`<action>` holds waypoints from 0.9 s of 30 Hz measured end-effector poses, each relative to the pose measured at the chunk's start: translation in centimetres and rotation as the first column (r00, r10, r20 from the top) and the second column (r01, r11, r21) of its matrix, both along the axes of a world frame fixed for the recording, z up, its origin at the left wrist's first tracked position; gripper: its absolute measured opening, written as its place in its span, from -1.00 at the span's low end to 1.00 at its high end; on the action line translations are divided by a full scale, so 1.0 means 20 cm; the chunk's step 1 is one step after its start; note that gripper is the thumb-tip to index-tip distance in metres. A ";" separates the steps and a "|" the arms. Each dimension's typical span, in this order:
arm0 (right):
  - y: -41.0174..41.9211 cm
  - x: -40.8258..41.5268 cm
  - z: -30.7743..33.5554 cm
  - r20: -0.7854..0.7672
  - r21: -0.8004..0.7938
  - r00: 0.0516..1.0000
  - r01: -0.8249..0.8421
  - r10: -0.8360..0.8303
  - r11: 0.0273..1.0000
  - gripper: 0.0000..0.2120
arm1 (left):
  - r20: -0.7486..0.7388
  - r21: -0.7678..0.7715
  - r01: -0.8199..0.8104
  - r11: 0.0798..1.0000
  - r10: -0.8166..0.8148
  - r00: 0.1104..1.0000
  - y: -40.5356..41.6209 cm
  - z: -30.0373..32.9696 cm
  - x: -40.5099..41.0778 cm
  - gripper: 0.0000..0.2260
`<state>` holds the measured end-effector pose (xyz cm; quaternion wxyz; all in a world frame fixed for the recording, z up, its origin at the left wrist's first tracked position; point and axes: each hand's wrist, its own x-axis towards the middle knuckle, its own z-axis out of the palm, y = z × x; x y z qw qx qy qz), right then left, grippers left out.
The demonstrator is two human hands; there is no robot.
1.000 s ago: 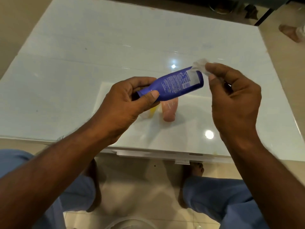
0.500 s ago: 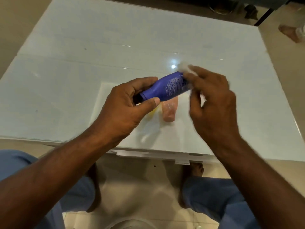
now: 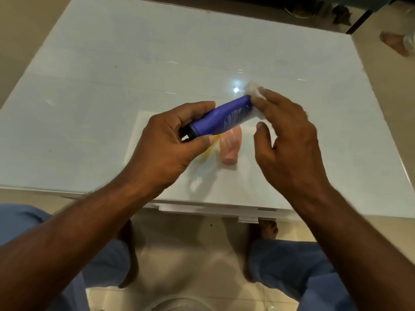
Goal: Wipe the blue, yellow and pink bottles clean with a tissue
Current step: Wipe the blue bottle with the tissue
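My left hand point(image 3: 166, 149) grips the cap end of the blue bottle point(image 3: 224, 117), which I hold tilted above the table with its far end raised to the right. My right hand point(image 3: 289, 140) presses a white tissue point(image 3: 254, 90) against that far end, fingers over the top and thumb below. The pink bottle point(image 3: 230, 147) lies on the table right under the blue one. Only a sliver of the yellow bottle point(image 3: 210, 149) shows beside it; my left hand covers the remainder.
The glossy white table point(image 3: 89, 104) spreads wide to the left and back. Its near edge point(image 3: 202, 205) runs just above my knees in blue trousers. Another person's foot point(image 3: 395, 43) rests on the floor at the far right.
My right hand slid the tissue from the bottle's far tip down along its body, then back toward the far end. The left hand kept its grip in place.
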<state>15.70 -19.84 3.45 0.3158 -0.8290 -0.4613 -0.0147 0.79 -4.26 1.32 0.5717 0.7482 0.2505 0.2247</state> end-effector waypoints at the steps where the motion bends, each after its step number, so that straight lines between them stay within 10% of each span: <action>1: -0.01 0.00 0.00 -0.015 -0.004 1.000 0.003 -0.003 1.000 -0.50 | -0.003 0.004 0.003 1.000 -0.003 1.000 0.00 0.00 0.00 -0.51; 8: 0.02 -0.17 -0.04 0.108 0.055 0.879 -0.472 0.465 0.880 -0.57 | 0.026 0.077 0.024 0.997 -0.026 0.999 -0.02 0.01 0.00 -0.53; 16: -0.01 0.00 -0.01 -0.045 -0.004 0.999 0.016 -0.016 1.000 -0.59 | -0.058 0.145 0.033 0.989 -0.024 0.998 -0.02 0.01 -0.01 -0.46; 23: 0.02 -0.15 -0.03 0.080 0.037 0.918 -0.393 0.389 0.919 -0.56 | -0.013 0.136 0.022 0.990 -0.020 1.000 -0.03 0.01 0.00 -0.52; 27: 0.01 -0.05 -0.02 0.017 0.035 0.990 -0.140 0.139 0.990 -0.60 | -0.022 -0.117 -0.074 0.990 0.072 0.997 0.00 0.00 0.00 -0.59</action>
